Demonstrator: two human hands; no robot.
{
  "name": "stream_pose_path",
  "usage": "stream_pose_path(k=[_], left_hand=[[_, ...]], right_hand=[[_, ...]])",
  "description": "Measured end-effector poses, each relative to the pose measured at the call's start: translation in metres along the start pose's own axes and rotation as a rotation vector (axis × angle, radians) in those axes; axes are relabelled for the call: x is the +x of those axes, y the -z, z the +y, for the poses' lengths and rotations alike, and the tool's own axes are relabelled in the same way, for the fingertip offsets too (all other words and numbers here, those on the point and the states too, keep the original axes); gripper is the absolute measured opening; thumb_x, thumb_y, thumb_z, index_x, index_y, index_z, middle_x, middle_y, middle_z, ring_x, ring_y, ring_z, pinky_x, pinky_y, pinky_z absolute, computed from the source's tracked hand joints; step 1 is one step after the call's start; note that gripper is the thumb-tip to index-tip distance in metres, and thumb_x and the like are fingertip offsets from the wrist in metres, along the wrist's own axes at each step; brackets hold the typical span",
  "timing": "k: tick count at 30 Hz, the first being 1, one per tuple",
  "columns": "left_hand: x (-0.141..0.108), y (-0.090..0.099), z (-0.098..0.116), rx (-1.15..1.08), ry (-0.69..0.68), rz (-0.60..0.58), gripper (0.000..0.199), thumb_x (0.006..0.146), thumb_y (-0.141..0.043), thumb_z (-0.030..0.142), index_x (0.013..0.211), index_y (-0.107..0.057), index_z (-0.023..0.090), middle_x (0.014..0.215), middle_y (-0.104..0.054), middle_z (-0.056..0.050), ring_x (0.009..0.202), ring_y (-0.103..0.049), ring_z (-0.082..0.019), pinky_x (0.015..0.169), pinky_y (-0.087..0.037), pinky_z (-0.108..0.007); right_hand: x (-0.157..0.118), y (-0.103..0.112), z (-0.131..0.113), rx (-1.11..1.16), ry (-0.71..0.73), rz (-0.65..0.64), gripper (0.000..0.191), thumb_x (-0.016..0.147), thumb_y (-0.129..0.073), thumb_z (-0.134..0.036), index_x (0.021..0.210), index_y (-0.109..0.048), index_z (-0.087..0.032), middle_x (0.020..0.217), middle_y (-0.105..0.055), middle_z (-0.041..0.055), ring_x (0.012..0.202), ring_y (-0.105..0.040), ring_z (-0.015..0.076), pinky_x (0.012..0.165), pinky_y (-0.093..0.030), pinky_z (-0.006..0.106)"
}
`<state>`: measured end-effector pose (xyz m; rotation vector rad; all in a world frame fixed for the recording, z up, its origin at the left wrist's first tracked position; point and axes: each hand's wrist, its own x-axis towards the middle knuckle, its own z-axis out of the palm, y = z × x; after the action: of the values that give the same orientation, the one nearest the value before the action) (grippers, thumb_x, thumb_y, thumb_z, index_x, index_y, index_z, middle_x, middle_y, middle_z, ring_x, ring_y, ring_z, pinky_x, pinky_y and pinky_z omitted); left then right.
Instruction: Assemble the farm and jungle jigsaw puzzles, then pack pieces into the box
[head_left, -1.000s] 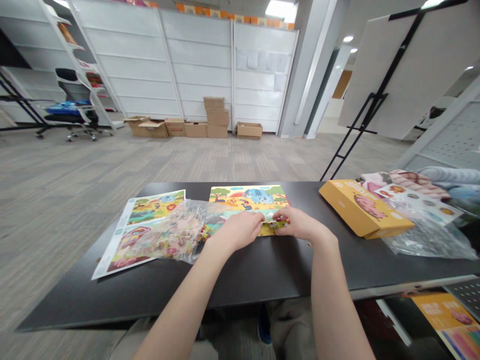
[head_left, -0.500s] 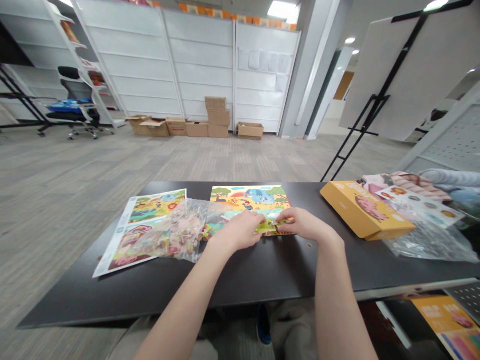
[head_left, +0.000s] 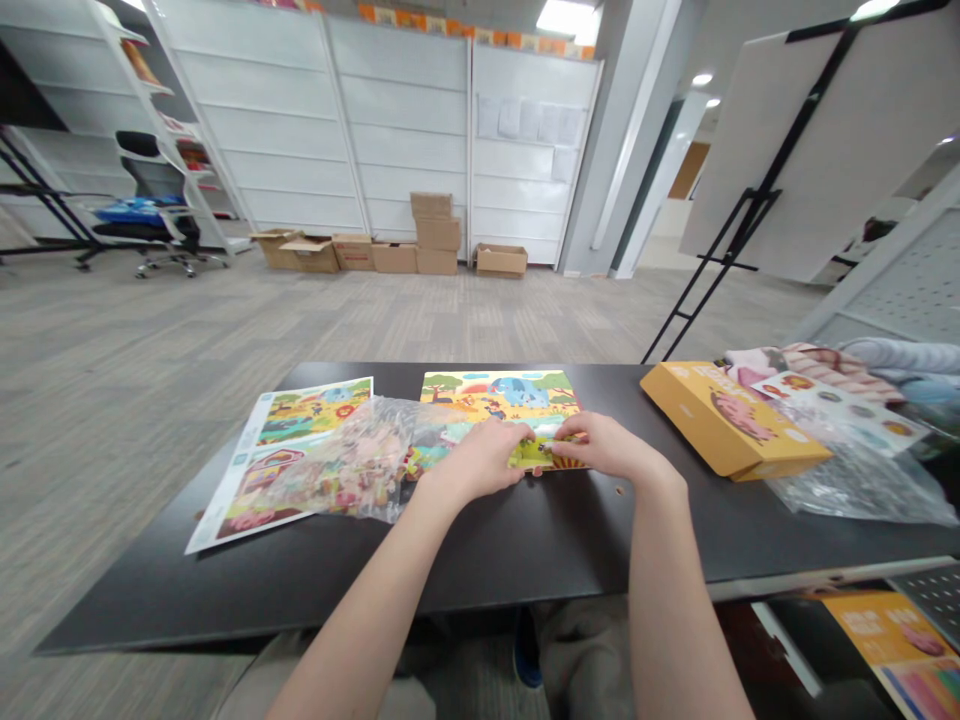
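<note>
The left hand (head_left: 480, 462) and right hand (head_left: 609, 447) meet, fingers (head_left: 566, 436) narrow, seemingly pinching a small yellow-green puzzle piece (head_left: 535, 453) at the near edge of the animal puzzle board (head_left: 499, 392) on the black desk (head_left: 540, 530), beside a clear plastic bag of pieces (head_left: 352, 460).

Black table (head_left: 525, 540); puzzle board (head_left: 499, 395); yellow box (head_left: 731, 420)

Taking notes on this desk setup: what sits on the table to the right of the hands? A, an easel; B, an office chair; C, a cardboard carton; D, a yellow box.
D. The yellow box lies on the table, to the right of the left hand and the right hand.
</note>
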<state>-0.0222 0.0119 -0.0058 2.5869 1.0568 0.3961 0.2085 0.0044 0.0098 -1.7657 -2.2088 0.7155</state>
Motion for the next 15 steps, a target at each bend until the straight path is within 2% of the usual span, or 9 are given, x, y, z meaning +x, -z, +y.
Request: stream_pose_path(k=[3, 7, 12, 15], left_hand=[[-0.0013, 0.0022, -0.0023, -0.044, 0.006, 0.010, 0.043, 0.085, -0.069, 0.031, 0.125, -0.062, 0.018, 0.119, -0.070, -0.012, 0.110, -0.064, -0.029, 0.094, -0.051, -0.039], [-0.0017, 0.0044, -0.0071, -0.093, -0.008, 0.053, 0.045, 0.084, -0.069, 0.030, 0.127, -0.060, 0.018, 0.123, -0.068, -0.011, 0.113, -0.064, -0.028, 0.097, -0.050, -0.039], [-0.0017, 0.0039, -0.0090, -0.071, -0.005, 0.052, 0.047, 0.084, -0.068, 0.031, 0.129, -0.060, 0.018, 0.124, -0.067, -0.012, 0.114, -0.062, -0.028, 0.099, -0.050, -0.040], [-0.0030, 0.0058, -0.0066, -0.026, 0.013, 0.043, 0.050, 0.083, -0.068, 0.031, 0.130, -0.058, 0.018, 0.124, -0.067, -0.013, 0.115, -0.061, -0.029, 0.099, -0.050, -0.041]], right_hand=[[0.0016, -0.0009, 0.0003, -0.026, -0.038, 0.019, 0.023, 0.078, -0.072, -0.033, 0.096, -0.078, -0.019, 0.097, -0.076, 0.0073, 0.090, -0.067, 0.0238, 0.077, -0.049, 0.029], [0.0031, -0.0028, -0.0005, -0.054, -0.082, 0.023, 0.033, 0.068, -0.078, -0.025, 0.101, -0.075, -0.018, 0.099, -0.074, 0.0067, 0.089, -0.066, 0.0227, 0.073, -0.048, 0.027], [0.0002, -0.0012, -0.0014, -0.037, -0.080, 0.055, 0.040, 0.068, -0.078, -0.024, 0.107, -0.070, -0.019, 0.104, -0.072, 0.0083, 0.091, -0.065, 0.0230, 0.073, -0.047, 0.027], [-0.0038, 0.0050, 0.0006, -0.042, -0.047, 0.130, 0.034, 0.071, -0.075, -0.025, 0.104, -0.070, -0.019, 0.100, -0.072, 0.0084, 0.092, -0.065, 0.0242, 0.075, -0.047, 0.029]])
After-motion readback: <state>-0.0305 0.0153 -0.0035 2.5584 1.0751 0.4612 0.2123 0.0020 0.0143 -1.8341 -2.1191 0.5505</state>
